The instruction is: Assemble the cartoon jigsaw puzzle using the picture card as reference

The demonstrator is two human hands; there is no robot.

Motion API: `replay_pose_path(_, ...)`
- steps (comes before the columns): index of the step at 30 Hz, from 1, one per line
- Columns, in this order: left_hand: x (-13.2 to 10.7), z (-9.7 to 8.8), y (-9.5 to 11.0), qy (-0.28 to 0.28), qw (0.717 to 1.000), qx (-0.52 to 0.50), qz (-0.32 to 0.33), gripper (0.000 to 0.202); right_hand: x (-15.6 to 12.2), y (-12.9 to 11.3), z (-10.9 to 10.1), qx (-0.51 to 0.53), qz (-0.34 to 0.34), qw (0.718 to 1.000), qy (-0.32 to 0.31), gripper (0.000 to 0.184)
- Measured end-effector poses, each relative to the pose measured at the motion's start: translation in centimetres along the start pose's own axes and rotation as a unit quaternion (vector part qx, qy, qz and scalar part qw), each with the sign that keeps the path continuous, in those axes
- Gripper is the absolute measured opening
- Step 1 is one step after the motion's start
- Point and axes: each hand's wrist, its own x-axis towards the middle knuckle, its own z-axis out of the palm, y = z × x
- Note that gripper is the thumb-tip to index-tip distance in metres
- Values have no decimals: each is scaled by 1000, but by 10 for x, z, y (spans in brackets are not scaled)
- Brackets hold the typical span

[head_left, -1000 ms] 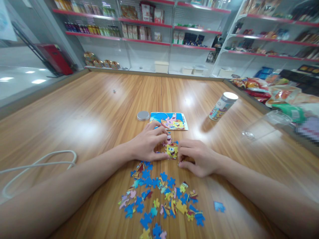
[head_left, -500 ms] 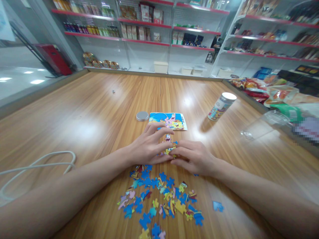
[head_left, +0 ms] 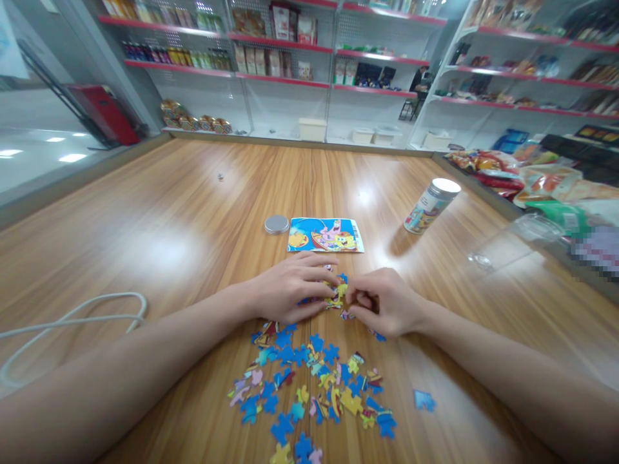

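Observation:
My left hand (head_left: 294, 287) lies flat with stretched fingers over a small joined patch of puzzle pieces (head_left: 341, 291), covering part of it. At the patch's right edge, my right hand (head_left: 384, 301) is closed in a pinch, fingers curled, on a puzzle piece (head_left: 345, 315) that its thumb and fingers partly hide. Loose puzzle pieces (head_left: 286, 353), mostly blue with some yellow and pink, are spread on the table below my hands. Beyond my hands lies a picture card (head_left: 325, 235) with a yellow and a pink cartoon figure.
Beside the card is a round metal lid (head_left: 276, 224). A printed can (head_left: 431, 206) stands to the right, near a clear container (head_left: 517, 241). One blue piece (head_left: 424, 400) lies apart. A white cable (head_left: 97, 316) curls at left. Snack bags (head_left: 551, 187) lie beyond the right edge.
My left hand has lowered and flattened over the joined pieces, uncovering more of the card. My right hand's fingers have drawn back slightly right and curled into a pinch.

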Motion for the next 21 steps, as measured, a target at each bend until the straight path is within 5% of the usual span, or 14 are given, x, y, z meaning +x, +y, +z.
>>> replay_pose_path(9, 1, 0, 1, -14, 997, -64, -33, 17, 1, -2, -7, -62, -24, 996, -58, 14)
replay_pose_path(21, 1, -1, 1, -19, 997, -63, -36, 15, 2, 1, -8, -53, -21, 996, -67, 4)
